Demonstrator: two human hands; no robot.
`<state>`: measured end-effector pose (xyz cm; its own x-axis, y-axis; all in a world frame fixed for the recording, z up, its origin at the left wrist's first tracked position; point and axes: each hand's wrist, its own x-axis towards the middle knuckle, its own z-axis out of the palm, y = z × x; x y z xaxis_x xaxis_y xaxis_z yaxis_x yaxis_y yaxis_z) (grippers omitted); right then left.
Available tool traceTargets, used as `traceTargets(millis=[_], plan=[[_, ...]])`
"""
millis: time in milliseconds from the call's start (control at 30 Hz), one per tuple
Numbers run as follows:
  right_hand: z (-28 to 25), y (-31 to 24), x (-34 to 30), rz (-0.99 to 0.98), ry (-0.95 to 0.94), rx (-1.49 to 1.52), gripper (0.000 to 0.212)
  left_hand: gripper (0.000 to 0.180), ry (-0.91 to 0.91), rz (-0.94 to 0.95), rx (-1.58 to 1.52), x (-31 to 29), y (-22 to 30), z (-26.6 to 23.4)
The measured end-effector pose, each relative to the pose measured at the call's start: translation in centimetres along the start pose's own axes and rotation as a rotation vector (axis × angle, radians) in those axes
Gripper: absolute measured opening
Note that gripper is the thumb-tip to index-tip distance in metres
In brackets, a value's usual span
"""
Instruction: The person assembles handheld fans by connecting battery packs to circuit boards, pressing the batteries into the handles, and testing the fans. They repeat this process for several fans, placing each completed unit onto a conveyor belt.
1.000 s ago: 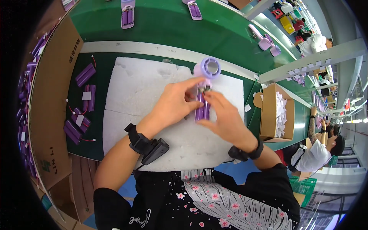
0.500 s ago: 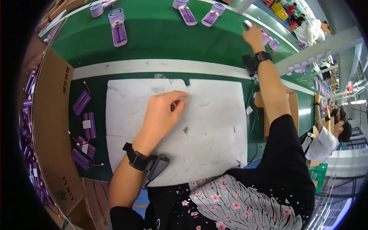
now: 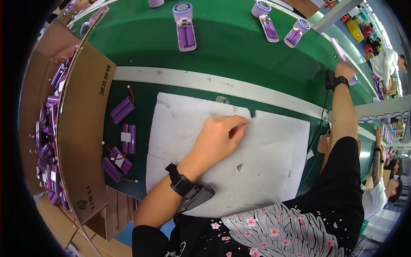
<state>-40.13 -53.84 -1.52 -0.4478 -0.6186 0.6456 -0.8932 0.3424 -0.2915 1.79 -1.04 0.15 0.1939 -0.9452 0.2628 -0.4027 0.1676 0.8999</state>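
Note:
My left hand (image 3: 220, 139) rests over the white foam sheet (image 3: 274, 158), its fingers curled in toward the thumb, with nothing visible in them. At the far right my right arm is stretched out over the green surface. There my right hand (image 3: 345, 68) closes around a lilac handheld fan (image 3: 338, 48). Its long handle sticks out above the hand and its round end shows at the other side; my fingertips are partly hidden. Left of the foam lie several purple battery packs (image 3: 123, 110) with thin red leads.
A tall cardboard box (image 3: 83, 137) full of purple packs stands at the left. Across the white rail (image 3: 184, 82) are more lilac fans (image 3: 186, 32) with exposed cells. A smaller carton (image 3: 325, 147) sits beside my right arm, near a black cable (image 3: 317, 137). Co-workers (image 3: 381, 188) are at the right.
The view has swung, so the bench appears farther right. My right hand has moved onto the lilac fan and closed around it. My left hand stays over the foam, fingers curled.

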Motion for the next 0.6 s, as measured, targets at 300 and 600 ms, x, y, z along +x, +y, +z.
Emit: traceTargets(millis=[300, 600], plan=[[-24.4, -17.7, -3.4, -0.512, 0.361, 0.772, 0.092, 0.011, -0.028, 0.045, -0.019, -0.3, -1.4, 0.1], [-40.2, -16.3, -16.3, -0.996, -0.841, 0.801, 0.058, 0.015, 0.158, 0.013, 0.087, 0.3, -2.1, -0.8]])
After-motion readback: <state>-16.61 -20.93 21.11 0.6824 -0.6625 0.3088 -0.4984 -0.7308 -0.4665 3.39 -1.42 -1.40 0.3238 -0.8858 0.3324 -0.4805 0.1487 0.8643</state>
